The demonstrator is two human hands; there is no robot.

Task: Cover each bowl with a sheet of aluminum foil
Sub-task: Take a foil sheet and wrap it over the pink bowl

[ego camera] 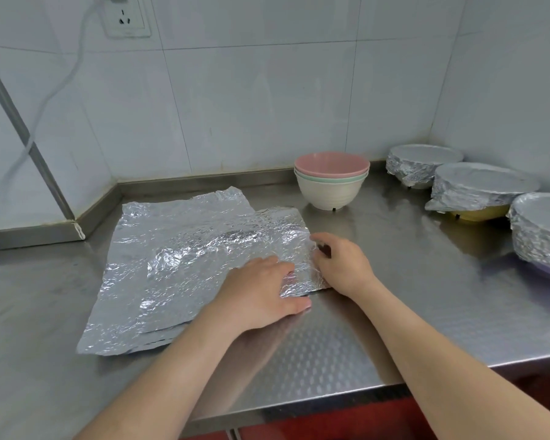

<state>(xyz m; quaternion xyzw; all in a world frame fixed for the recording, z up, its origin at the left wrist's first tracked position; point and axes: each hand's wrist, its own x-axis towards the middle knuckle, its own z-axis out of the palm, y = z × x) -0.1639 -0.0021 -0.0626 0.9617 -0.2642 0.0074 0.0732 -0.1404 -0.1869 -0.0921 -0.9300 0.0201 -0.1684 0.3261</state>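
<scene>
The foil (178, 255) lies flat on the steel worktop (378, 249), left of centre in the frame: a loose pile of crinkled, silvery sheets with shiny creases and ragged edges, the upper sheet shifted toward the right over the lower ones. Layered edges show at the pile's lower corner, at least three, though an exact count of sheets cannot be made. The left grip (261, 290) rests on the foil's lower right part, released, palm down, fingers straight and pressing the sheet, the thumb tip on bare worktop just past the edge. The right grip (340, 265) is at the foil's right edge, fingers curled and pinching that edge of the top sheet, which lifts slightly there. Above and right of centre stands one stack of three bare bowls (331, 185), pink over green over cream, just beside the foil's upper right corner and not touching it. Along the right side of the frame sit three covered bowls (480, 185) in a row, each with foil stretched smooth across the top and crumpled down around the rim; the middle one shows yellow below the foil, the lowest one purple. A white wall (267, 106) of tiles backs the worktop, with one socket (127, 17) at the upper left and one white cable (58, 87) hanging from it.
</scene>
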